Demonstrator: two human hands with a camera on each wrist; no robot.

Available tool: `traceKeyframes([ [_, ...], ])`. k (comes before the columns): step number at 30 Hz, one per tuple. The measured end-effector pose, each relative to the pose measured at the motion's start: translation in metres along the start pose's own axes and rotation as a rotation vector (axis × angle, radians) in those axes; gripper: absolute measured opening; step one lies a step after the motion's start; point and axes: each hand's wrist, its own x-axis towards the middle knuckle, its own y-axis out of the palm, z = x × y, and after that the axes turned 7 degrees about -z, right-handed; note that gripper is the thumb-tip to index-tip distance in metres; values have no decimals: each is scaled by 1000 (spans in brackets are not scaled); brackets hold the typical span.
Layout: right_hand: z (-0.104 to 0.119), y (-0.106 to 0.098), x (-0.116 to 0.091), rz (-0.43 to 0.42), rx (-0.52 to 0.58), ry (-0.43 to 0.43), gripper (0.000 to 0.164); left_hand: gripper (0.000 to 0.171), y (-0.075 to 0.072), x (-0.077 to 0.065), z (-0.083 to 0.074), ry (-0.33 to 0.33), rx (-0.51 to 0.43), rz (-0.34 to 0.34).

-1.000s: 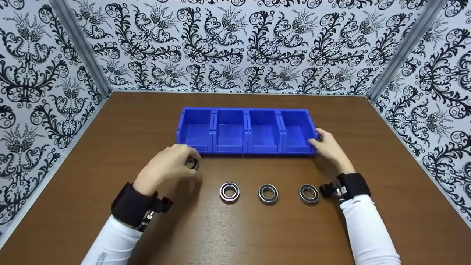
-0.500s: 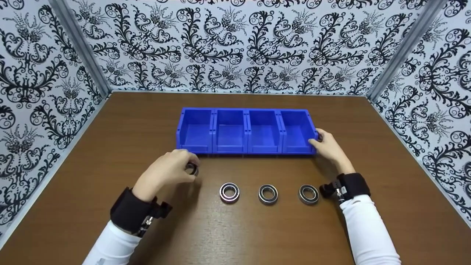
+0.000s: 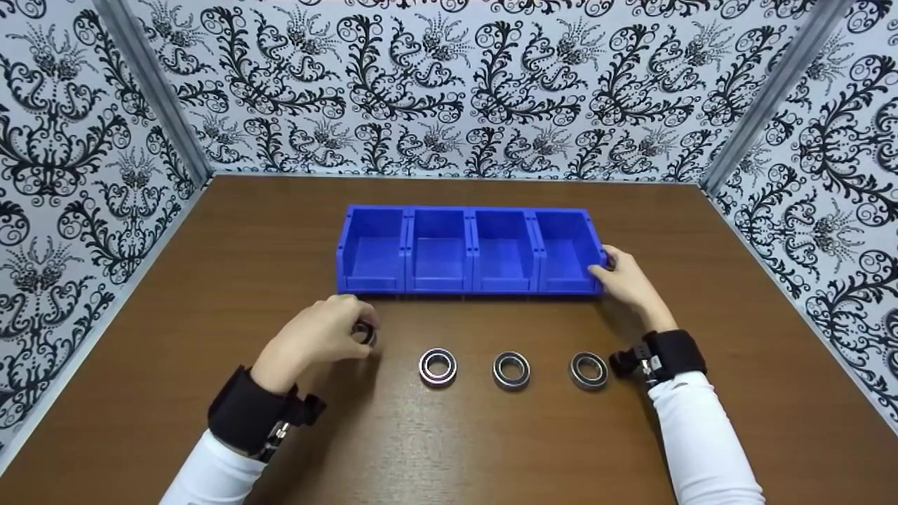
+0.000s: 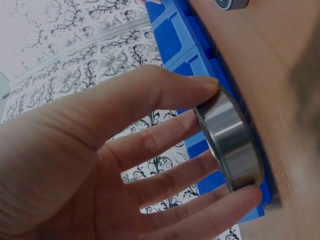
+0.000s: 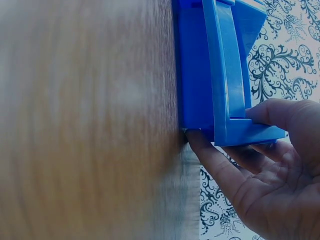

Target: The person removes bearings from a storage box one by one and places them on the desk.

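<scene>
My left hand pinches a steel ball bearing between thumb and fingers, its ring standing on edge in the left wrist view. It is in front of the leftmost compartment of the blue bin row. My right hand grips the right end wall of that row, the thumb on the inner side and the fingers outside and below. All the visible compartments hold nothing. Three more bearings lie flat in front of the bins: a left one, a middle one and a right one.
The brown wooden table carries everything. Patterned black-and-white panels enclose its back and sides, with grey metal posts at the corners. The right forearm passes close beside the right-hand bearing.
My left hand, with the bearing in its grasp, has come down and slightly back from the bin row toward the front of the table. The right hand and the bins stay put.
</scene>
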Motion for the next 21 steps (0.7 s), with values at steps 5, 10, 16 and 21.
traceKeyframes([
  [5, 1, 0, -1, -7, -18, -10, 51, 22, 2, -2, -1, -1, -6, 11],
  [10, -2, 0, 1, 0, -1, 1, 53, 21, 4, -5, -2, 7, -20, 19],
  [16, -6, 1, 4, 12, 24, 19, 55, 20, 7, -9, -4, 29, -34, 27],
  [21, -4, 1, 3, 2, 26, 9, 52, 20, 10, -11, -4, 22, -31, 36],
])
